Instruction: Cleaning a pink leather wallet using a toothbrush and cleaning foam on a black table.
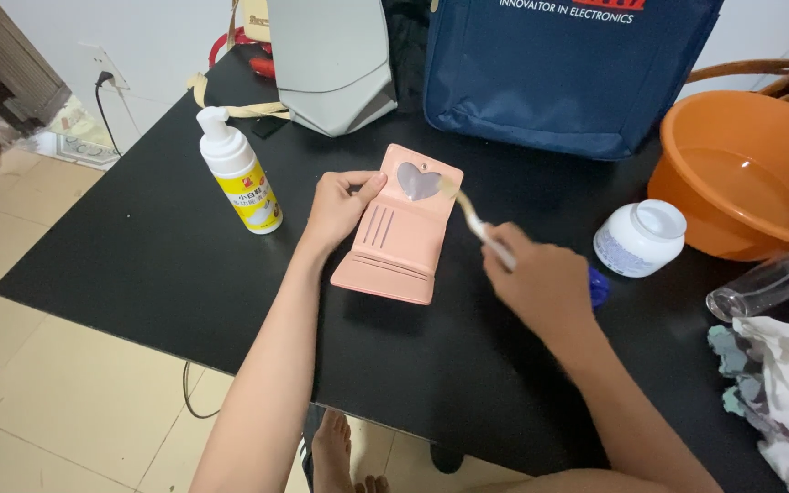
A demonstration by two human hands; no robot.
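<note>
A pink wallet (401,233) lies open on the black table (139,246), with a heart-shaped clear window near its top. My left hand (338,205) grips the wallet's upper left edge, thumb on top. My right hand (541,283) holds a small brush (478,226) with a white handle. The brush's bristle end touches the wallet's top right corner beside the heart window. A blue end of the brush handle shows behind my right hand.
A white foam pump bottle (241,175) with a yellow label stands left of the wallet. A grey bag (331,64) and a navy bag (559,73) sit at the back. An orange basin (746,173), white jar (641,239), clear bottle (769,283) and crumpled cloths (783,383) are at right.
</note>
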